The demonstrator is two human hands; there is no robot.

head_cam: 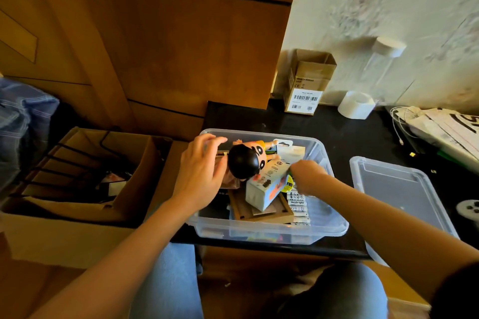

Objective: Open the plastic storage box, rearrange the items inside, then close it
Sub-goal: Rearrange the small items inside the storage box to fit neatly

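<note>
The clear plastic storage box (334, 225) stands open on a black table, and its lid (399, 197) lies flat to its right. Inside are a cartoon doll with a black head (245, 160), a pale blue carton (267, 186), a brown frame (261, 212), a battery pack (298, 204) and a carded packet (290, 150). My left hand (201, 176) reaches into the box's left side with its fingers spread beside the doll's head. My right hand (308, 176) is curled down in the box's right side next to the carton; what it holds is hidden.
A large open cardboard box (77, 189) with dark wire items sits to the left. At the back of the table (363, 134) stand a small cardboard box (308, 83), a white tape roll (356, 105) and a clear jar (381, 65). Papers and white cables (427, 124) lie at right.
</note>
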